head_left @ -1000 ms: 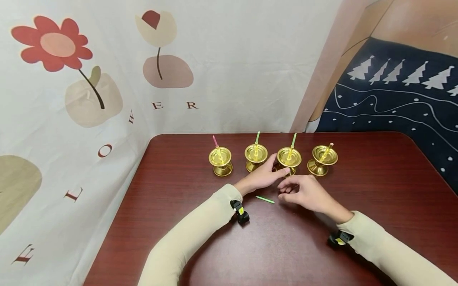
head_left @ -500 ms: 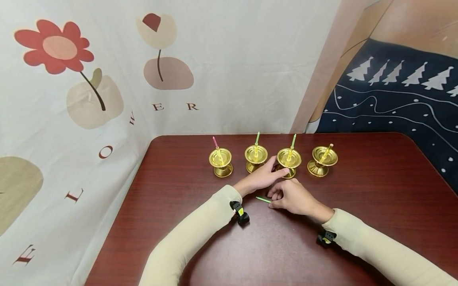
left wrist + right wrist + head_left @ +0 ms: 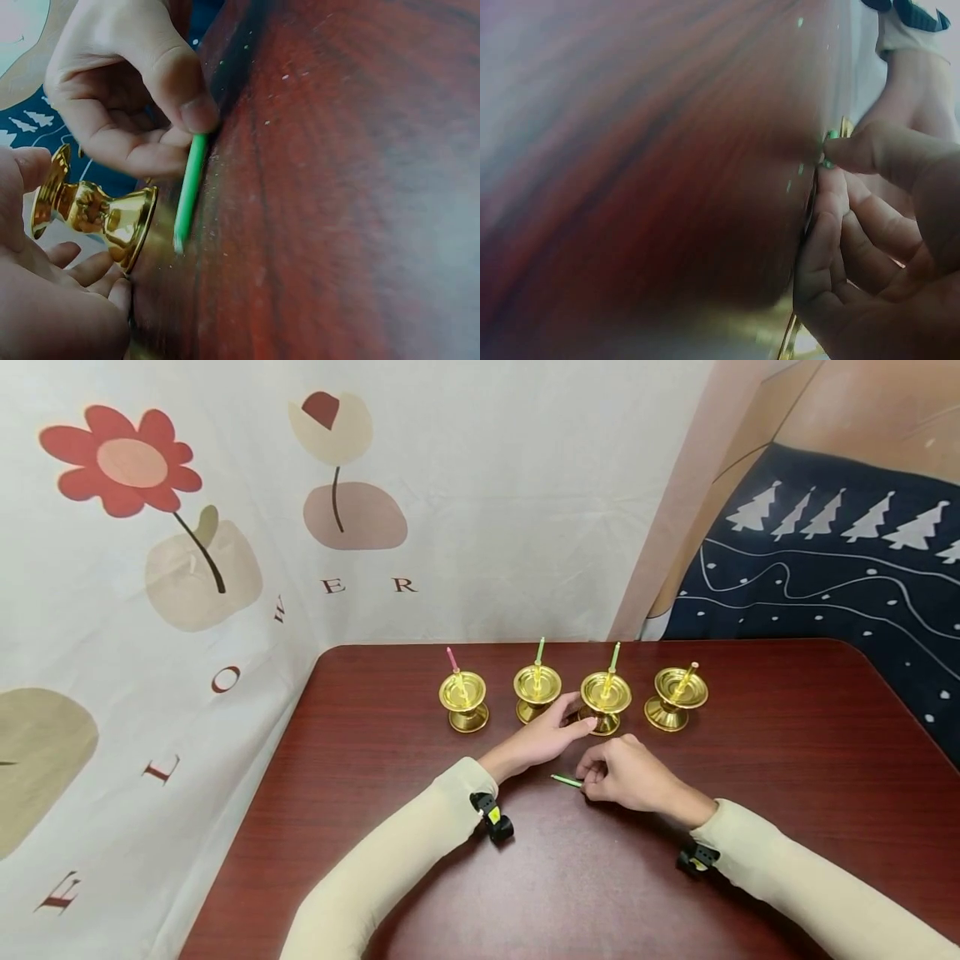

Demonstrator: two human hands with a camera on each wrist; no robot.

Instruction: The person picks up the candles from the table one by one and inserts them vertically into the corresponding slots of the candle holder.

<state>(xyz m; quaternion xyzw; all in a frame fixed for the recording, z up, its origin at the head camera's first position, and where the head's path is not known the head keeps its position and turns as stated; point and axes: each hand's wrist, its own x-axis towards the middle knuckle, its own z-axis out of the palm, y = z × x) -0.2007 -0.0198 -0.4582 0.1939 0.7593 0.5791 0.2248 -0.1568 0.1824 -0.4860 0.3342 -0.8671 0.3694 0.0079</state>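
Note:
My right hand (image 3: 626, 772) pinches one end of a thin green candle (image 3: 190, 191) between thumb and fingertips, low over the table. The candle's free end points left in the head view. My left hand (image 3: 551, 731) lies beside a brass candle holder (image 3: 606, 693), fingers fairly straight and thumb near its stem; in the left wrist view this holder (image 3: 94, 210) shows between thumb and fingers. A green candle (image 3: 616, 658) stands upright in it. In the right wrist view, my right fingers hide most of the pinched candle.
Left of that holder stand a brass holder (image 3: 537, 685) with a green candle and another (image 3: 462, 693) with a pink candle. At the row's right end, a brass holder (image 3: 678, 689) has a short gold stem with a pale top. A printed cloth (image 3: 487, 510) hangs behind the table (image 3: 360, 718).
My right hand has moved left and down to the lying green candle, pinched its end and shifted it slightly right. My left hand has drawn back a little from the holder.

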